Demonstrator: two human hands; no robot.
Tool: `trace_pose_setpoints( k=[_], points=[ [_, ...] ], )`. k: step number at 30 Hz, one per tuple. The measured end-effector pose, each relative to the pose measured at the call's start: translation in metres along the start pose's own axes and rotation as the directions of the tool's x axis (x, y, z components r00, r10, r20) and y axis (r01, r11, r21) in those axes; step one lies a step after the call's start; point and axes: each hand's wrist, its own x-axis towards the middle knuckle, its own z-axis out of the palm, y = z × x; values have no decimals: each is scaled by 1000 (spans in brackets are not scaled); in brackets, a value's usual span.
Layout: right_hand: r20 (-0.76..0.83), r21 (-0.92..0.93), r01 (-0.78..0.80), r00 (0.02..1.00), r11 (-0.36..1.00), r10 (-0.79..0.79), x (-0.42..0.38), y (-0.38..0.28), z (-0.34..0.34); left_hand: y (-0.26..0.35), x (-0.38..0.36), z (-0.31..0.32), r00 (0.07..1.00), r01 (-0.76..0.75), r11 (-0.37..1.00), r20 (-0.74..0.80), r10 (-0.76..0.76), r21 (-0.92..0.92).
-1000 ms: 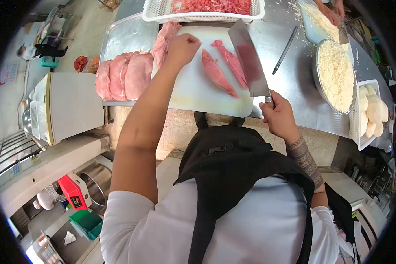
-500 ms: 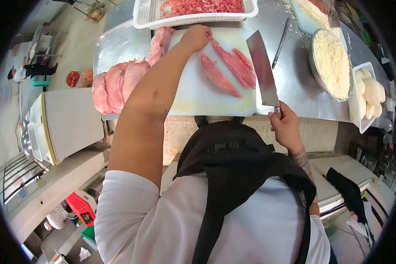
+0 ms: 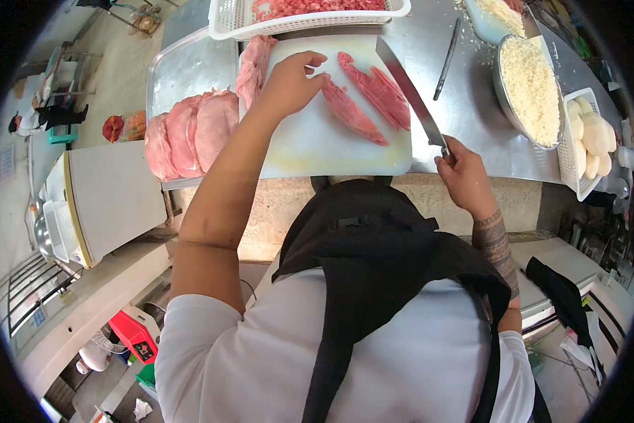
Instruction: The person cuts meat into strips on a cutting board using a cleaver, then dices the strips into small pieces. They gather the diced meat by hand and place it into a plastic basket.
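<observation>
On the white cutting board (image 3: pixel 299 151) lie a long strip of pink meat (image 3: pixel 353 116) and a darker, partly sliced piece of meat (image 3: pixel 377 92) beside it. My left hand (image 3: pixel 294 86) is over the board with thumb and fingers apart, the thumb right at the upper end of the strip. Nothing shows between its fingers. My right hand (image 3: pixel 465 176) grips the handle of a cleaver (image 3: pixel 414 95), whose broad blade points away from me along the board's right edge. A folded slab of meat (image 3: pixel 255 67) rests at the board's left side.
Thick meat pieces (image 3: pixel 183 137) sit on a metal tray (image 3: pixel 190 74) at left. A white basket (image 3: pixel 288 29) of diced meat stands behind the board. To the right are a dark rod (image 3: pixel 447 60), a metal bowl (image 3: pixel 506 92) of pale crumbly food and a basket (image 3: pixel 575 169) of pale rounded pieces.
My left hand has let go of the darker piece's upper end and moved left and nearer, opening beside the strip. The cleaver has turned, its blade now seen more edge-on.
</observation>
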Motion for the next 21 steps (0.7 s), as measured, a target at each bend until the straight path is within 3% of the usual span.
trace_pose_setpoints(
  k=[6,9,13,15,19,21],
  points=[
    [79,-124,115,991,986,-106,33,44,-30,19,-11,0,995,-6,995,-101,16,103],
    [136,257,-83,990,963,49,53,88,-43,33,-20,6,989,-30,994,-138,44,105],
    [246,437,-179,966,881,75,68,118,-57,47,-46,24,983,11,981,-181,25,194],
    [285,412,-221,953,884,105,71,118,-59,43,-58,39,970,0,968,-235,62,253],
    [352,485,-253,933,837,78,83,128,-46,33,-70,59,971,54,991,-239,-23,126],
    [365,402,-192,930,895,36,85,121,-47,27,-73,68,961,49,997,-275,-32,56]
  ],
)
